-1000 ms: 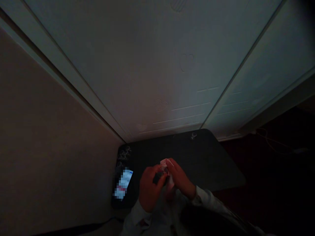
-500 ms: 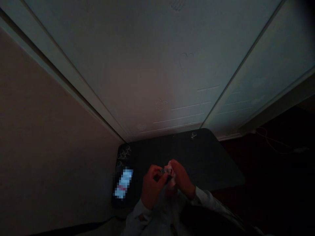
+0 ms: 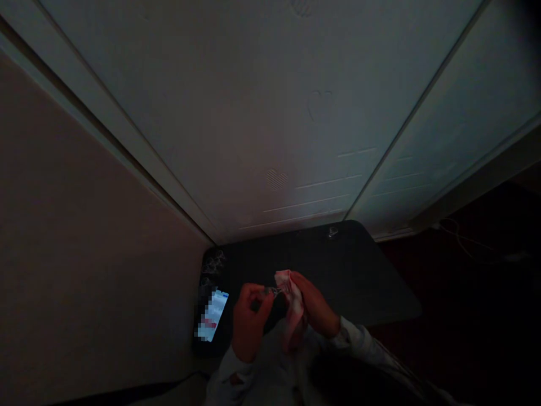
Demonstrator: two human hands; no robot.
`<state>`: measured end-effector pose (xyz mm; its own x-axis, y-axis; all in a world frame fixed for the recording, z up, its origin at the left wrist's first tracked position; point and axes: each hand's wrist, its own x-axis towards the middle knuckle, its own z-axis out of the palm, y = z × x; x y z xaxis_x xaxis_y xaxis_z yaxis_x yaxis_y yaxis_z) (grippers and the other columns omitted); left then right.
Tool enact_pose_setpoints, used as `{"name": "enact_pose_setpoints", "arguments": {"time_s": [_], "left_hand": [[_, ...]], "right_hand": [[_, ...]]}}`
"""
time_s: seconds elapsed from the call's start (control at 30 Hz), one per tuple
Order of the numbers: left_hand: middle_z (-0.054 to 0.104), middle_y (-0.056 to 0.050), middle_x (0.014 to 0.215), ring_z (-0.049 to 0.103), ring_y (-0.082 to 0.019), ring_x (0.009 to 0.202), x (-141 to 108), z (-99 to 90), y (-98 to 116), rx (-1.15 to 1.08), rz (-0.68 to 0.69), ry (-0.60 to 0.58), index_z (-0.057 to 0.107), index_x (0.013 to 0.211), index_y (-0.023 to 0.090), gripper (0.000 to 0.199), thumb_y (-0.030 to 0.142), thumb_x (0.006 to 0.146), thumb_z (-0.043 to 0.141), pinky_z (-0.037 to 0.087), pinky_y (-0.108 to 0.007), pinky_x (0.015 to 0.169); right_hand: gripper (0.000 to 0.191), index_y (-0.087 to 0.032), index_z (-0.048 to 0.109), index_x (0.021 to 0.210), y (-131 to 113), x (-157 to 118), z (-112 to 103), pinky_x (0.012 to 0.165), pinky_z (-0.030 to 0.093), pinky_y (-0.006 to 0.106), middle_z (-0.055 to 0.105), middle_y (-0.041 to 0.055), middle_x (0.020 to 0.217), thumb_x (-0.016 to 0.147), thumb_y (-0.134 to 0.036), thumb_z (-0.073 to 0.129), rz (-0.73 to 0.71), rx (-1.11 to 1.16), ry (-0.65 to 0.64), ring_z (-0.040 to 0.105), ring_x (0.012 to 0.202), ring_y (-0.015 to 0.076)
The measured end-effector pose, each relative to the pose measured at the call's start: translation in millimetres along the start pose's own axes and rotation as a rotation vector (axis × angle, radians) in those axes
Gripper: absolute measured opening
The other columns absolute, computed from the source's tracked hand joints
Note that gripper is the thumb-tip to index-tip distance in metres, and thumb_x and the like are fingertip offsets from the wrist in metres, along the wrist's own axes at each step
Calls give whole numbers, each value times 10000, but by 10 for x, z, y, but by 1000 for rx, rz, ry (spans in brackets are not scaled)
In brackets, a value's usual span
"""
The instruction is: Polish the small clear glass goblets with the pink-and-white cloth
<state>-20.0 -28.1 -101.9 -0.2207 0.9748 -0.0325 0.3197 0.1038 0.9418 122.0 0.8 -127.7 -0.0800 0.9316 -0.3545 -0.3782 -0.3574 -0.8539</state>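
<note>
Small clear object pinched between thumb and fingers of our left hand, above near part of dark table; its exact shape too dim to tell. Its far end meets pink cloth, which we grip in bent fingers of right hand, loose part hanging down. Left of hands, we see lit phone on table, partly pixelated; just beyond it, cluster of clear pieces. Single clear piece near far edge. Behind, pale panel with heart reliefs.

Limp, creased pink cloth close against a small transparent object.
</note>
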Motion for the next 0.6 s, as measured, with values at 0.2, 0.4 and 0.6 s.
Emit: {"name": "enact_pose_setpoints", "arguments": {"time_s": [0.2,0.4,0.6], "left_hand": [[605,17,696,589,-166,659,57,-51,12,116,96,77,579,854,204,178,338,746,626,467,-283,644],[602,16,685,574,-174,644,60,-19,19,185,115,19,621,811,207,143,321,728,643,446,-293,634],[617,27,665,581,-166,629,60,-32,71,132,55,-60,605,823,216,156,328,722,644,451,-277,617]], "right_hand": [[431,-223,723,858,-32,-49,25,847,461,367,719,40,893,707,-614,619,-22,34,-41,618,904,243],[443,-225,735,883,25,-33,-15,967,410,400,723,52,1009,712,-618,622,-33,24,-17,601,1033,267],[473,-252,654,1113,63,-21,-28,1040,357,394,628,60,1249,795,-591,566,-132,-9,-102,531,1177,244]]}}
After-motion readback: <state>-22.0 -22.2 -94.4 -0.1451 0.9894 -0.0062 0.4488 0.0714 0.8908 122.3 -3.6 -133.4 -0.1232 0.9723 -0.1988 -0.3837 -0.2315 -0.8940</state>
